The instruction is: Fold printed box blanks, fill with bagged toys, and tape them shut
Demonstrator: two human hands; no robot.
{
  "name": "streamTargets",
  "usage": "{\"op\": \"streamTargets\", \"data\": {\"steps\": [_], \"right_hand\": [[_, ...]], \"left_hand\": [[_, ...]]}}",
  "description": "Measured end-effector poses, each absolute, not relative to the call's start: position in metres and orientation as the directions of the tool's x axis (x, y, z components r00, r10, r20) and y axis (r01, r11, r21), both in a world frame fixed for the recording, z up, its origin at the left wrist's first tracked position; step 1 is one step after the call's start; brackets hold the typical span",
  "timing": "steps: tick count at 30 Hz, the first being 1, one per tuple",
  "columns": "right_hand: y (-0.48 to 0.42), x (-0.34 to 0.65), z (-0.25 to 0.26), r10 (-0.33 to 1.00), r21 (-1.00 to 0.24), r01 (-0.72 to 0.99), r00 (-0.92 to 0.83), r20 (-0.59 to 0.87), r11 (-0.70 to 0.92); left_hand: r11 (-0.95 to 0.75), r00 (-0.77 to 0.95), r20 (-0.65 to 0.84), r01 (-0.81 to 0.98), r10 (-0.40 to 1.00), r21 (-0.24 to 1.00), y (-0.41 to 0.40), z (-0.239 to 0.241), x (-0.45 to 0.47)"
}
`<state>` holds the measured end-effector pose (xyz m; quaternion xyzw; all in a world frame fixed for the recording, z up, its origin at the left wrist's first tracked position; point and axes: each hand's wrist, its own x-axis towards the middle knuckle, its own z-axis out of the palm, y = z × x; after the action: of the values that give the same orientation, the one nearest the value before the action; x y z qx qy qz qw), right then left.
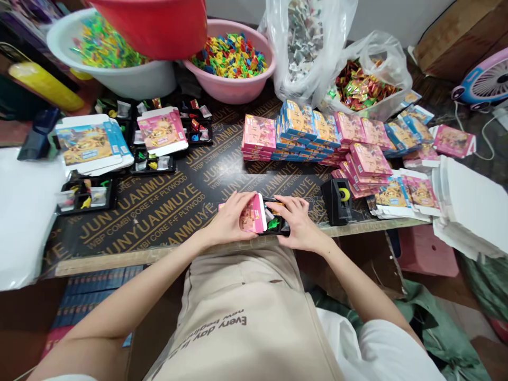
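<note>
My left hand (229,217) is wrapped round a small pink printed box (251,216) at the near edge of the plywood table (166,206). My right hand (298,223) grips a black plastic tray (278,222) that holds small coloured toys. One end of the tray sits in the open end of the pink box. Both hands are closed on these pieces, just in front of my beige apron.
Stacks of pink and blue boxes (317,137) lie behind my hands. A black tape dispenser (337,200) stands to the right. Filled black trays (85,194) and flat cartons (89,142) lie left. Basins of coloured toys (234,55), plastic bags (359,84) and a small fan (484,79) line the back.
</note>
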<state>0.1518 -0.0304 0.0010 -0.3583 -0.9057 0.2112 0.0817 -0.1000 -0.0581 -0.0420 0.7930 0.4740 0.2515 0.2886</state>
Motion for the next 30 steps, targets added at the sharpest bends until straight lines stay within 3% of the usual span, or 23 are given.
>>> {"op": "streamTargets", "data": {"steps": [5, 8, 10, 13, 17, 19, 22, 24, 26, 28, 30], "right_hand": [[-0.026, 0.152, -0.005, 0.587, -0.503, 0.534, -0.807, -0.062, 0.68], [-0.022, 0.154, -0.014, 0.643, -0.608, 0.527, -0.765, -0.035, 0.593], [-0.021, 0.155, -0.025, 0.784, -0.73, 0.531, -0.62, 0.011, 0.43], [-0.025, 0.149, -0.043, 0.962, -0.878, 0.457, -0.272, 0.011, 0.139], [-0.035, 0.131, -0.056, 1.0, -0.94, 0.34, -0.008, 0.019, 0.02], [-0.037, 0.124, -0.055, 0.998, -0.959, 0.281, -0.053, 0.016, 0.03], [-0.033, 0.124, -0.051, 0.962, -0.984, 0.17, -0.272, -0.003, 0.046], [-0.027, 0.127, -0.047, 0.964, -0.997, 0.077, -0.265, -0.029, -0.009], [-0.021, 0.127, -0.043, 0.981, -0.991, -0.059, -0.161, -0.108, -0.119], [-0.017, 0.124, -0.037, 0.966, -0.952, -0.194, -0.158, -0.206, -0.235], [-0.015, 0.119, -0.03, 0.948, -0.916, -0.268, -0.199, -0.25, -0.298]], "left_hand": [[-0.503, 0.557, 0.105, 0.633, 0.824, 0.588, -0.061, -0.045, -0.085], [-0.509, 0.528, 0.151, 0.64, 0.836, 0.576, -0.06, -0.044, -0.083], [-0.489, 0.474, 0.187, 0.665, 0.86, 0.565, -0.058, -0.044, -0.084], [-0.445, 0.402, 0.202, 0.721, 0.893, 0.532, -0.055, -0.043, -0.083], [-0.416, 0.353, 0.22, 0.772, 0.909, 0.481, -0.056, -0.044, -0.071], [-0.413, 0.345, 0.228, 0.781, 0.911, 0.468, -0.056, -0.044, -0.065], [-0.4, 0.334, 0.221, 0.75, 0.916, 0.526, -0.053, -0.041, -0.061], [-0.394, 0.324, 0.232, 0.655, 0.917, 0.645, -0.049, -0.038, -0.062], [-0.369, 0.328, 0.236, 0.439, 0.914, 0.819, -0.045, -0.035, -0.063], [-0.241, 0.35, 0.195, 0.092, 0.916, 0.966, -0.042, -0.035, -0.062], [-0.002, 0.339, 0.093, -0.259, 0.936, 0.966, -0.042, -0.038, -0.06]]}}
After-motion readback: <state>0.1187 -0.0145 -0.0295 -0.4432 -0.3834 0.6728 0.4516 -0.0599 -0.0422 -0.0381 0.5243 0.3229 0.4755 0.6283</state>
